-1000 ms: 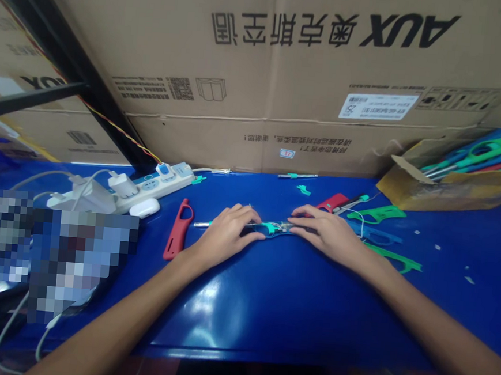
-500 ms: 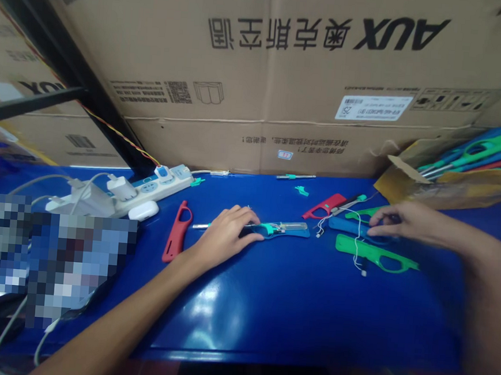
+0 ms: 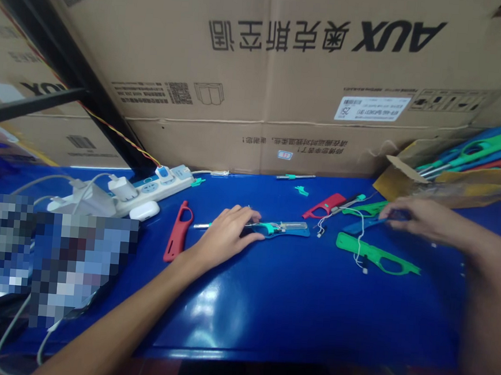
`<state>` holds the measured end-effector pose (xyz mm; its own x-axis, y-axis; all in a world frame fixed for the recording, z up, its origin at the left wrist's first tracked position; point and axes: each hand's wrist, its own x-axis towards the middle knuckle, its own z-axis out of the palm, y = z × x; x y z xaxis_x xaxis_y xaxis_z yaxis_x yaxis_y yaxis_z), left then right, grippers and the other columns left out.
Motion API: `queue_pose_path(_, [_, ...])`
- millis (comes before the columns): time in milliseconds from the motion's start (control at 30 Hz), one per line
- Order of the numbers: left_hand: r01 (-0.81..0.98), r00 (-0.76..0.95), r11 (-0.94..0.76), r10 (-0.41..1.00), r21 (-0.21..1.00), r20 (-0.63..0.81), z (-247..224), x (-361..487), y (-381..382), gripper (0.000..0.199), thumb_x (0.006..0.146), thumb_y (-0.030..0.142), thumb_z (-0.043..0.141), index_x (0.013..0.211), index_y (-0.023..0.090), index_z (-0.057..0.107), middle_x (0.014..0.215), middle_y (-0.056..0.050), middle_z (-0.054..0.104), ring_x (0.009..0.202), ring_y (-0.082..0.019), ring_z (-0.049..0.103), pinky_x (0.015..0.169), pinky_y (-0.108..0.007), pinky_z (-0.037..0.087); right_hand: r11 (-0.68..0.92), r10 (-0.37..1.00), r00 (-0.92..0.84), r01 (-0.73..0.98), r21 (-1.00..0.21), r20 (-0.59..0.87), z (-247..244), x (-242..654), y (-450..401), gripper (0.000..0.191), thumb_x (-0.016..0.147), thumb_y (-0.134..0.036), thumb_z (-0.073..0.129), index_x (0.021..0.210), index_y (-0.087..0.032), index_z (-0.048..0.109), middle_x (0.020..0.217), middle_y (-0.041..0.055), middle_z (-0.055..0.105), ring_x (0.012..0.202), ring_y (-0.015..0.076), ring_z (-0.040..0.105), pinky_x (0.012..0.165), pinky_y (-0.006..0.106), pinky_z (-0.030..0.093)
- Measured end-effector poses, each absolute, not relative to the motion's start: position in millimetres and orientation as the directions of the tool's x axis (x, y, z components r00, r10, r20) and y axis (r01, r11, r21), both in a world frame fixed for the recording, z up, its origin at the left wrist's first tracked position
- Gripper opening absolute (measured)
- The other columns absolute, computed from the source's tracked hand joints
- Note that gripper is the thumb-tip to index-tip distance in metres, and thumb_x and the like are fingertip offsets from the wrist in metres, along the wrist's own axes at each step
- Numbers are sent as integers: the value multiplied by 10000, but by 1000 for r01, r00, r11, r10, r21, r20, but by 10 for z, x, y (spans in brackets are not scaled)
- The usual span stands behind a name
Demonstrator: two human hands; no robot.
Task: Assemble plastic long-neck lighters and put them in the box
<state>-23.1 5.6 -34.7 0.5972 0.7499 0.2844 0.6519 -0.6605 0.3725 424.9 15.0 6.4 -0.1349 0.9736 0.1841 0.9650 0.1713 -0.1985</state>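
My left hand [image 3: 228, 231] is closed round an opened blue stick lighter [image 3: 297, 230] lying on the table. Its metal tube sticks out to the left, and a clear tank and a teal part show inside. At the right, my right hand [image 3: 415, 215] pinches one end of a blue lighter shell half [image 3: 362, 224], which is tilted. Just below that lies a green shell half [image 3: 369, 252] with a white wire [image 3: 361, 236] across it. Another green piece [image 3: 372, 208] is partly hidden behind the blue one. A red shell half [image 3: 326, 205] sits close by.
A red shell half [image 3: 179, 234] lies left of my left hand. The power strip [image 3: 150, 188] with plugs stands at the back left. An open carton [image 3: 402, 179] of lighters is at the back right. Small teal parts [image 3: 301, 190] lie near the big cardboard box [image 3: 258, 95].
My right hand has closed on the blue shell half and raised its near end, shifting slightly up and right. The left hand stays in place on the blue lighter.
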Motion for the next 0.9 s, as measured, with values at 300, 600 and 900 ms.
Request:
queue_pose_path(300, [656, 592, -650, 758, 383, 272, -338, -222, 62, 368, 938, 434, 661, 1214, 222, 543, 1146, -29, 674, 1074, -233, 584, 908, -380, 453, -280, 796, 218, 960, 23, 565, 425, 3938, -29, 279, 828, -325, 630, 1081, -246, 716, 916, 87, 766, 702, 244, 654, 542, 323, 345])
queue_pose_path(600, [632, 594, -681, 732, 369, 333, -291, -217, 12, 537, 915, 570, 623, 1319, 240, 499, 1314, -59, 609, 1197, -262, 551, 1021, -429, 419, 304, 426, -260, 943, 134, 867, 342, 3270, -57, 239, 926, -165, 560, 1099, -178, 725, 1118, 108, 732, 971, 195, 703, 767, 281, 543])
queue_pose_path(900, [498, 597, -715, 693, 491, 405, -189, -183, -80, 521, 1022, 466, 499, 1487, 267, 374, 1189, -50, 675, 1015, -204, 621, 978, -395, 428, 660, 326, -690, 656, 367, 647, -34, 2370, -277, 340, 951, -37, 395, 959, -174, 706, 1040, 27, 774, 739, 106, 704, 575, 225, 503])
